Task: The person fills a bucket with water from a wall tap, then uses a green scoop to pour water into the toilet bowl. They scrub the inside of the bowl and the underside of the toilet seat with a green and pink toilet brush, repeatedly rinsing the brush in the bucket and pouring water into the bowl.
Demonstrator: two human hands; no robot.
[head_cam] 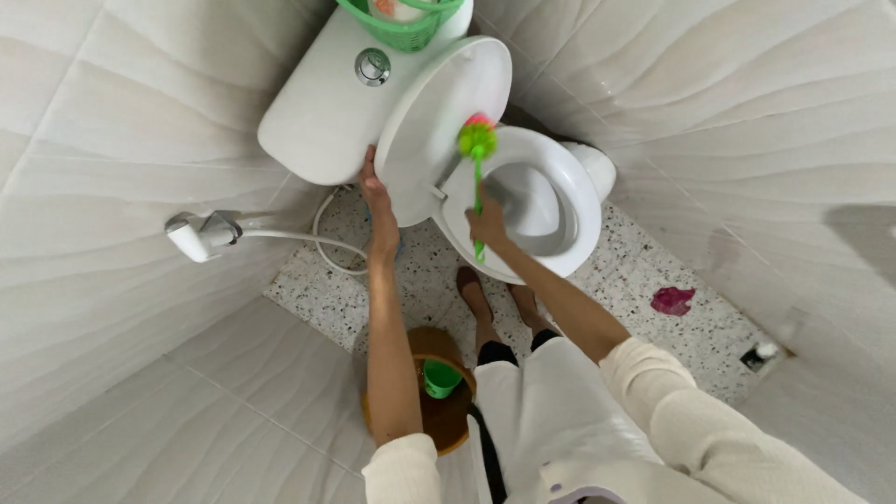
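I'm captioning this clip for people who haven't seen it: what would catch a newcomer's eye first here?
The bright green toilet brush, its head with a pink tip, stands out against the white toilet at the centre; the right hand grips its handle at the raised seat. The left hand rests at the edge of the lifted lid. A green basket sits on the cistern at the top, and a pink scrap lies on the speckled floor at right.

Basket [403, 28] on the cistern [317, 103] behind the bowl [579, 201]; sprayer [198, 233] left, probably wall-hung

toilet [546, 201]: 1 | brush [478, 149]: 1 | green basket [403, 33]: 1 | hands: 2
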